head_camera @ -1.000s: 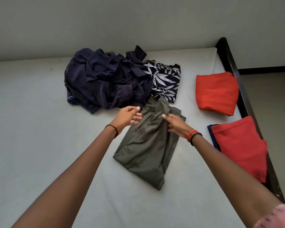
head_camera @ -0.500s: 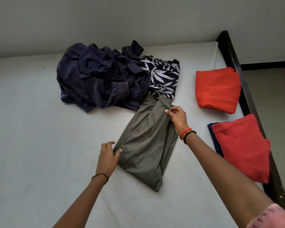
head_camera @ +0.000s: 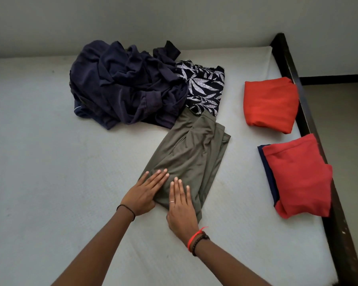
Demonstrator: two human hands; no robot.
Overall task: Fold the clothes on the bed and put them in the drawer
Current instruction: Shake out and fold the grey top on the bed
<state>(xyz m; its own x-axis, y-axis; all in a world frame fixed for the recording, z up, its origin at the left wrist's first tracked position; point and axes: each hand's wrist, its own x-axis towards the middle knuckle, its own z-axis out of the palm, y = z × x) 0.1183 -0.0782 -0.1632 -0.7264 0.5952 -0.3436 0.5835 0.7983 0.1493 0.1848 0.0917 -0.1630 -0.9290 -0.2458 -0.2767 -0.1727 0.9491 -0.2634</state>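
Olive garment half-folded under your flat, outstretched fingers.
Right of them, two red bundles done; beyond, navy heap waits.

From the olive garment, I read bare bed from six round to ten o'clock. At eleven the navy heap blocks the way, and the leaf-print piece sits at twelve; both touch its far end. The far red pile at two and the near red pile at three leave a bare lane beside it. The dark bed frame walls them in.
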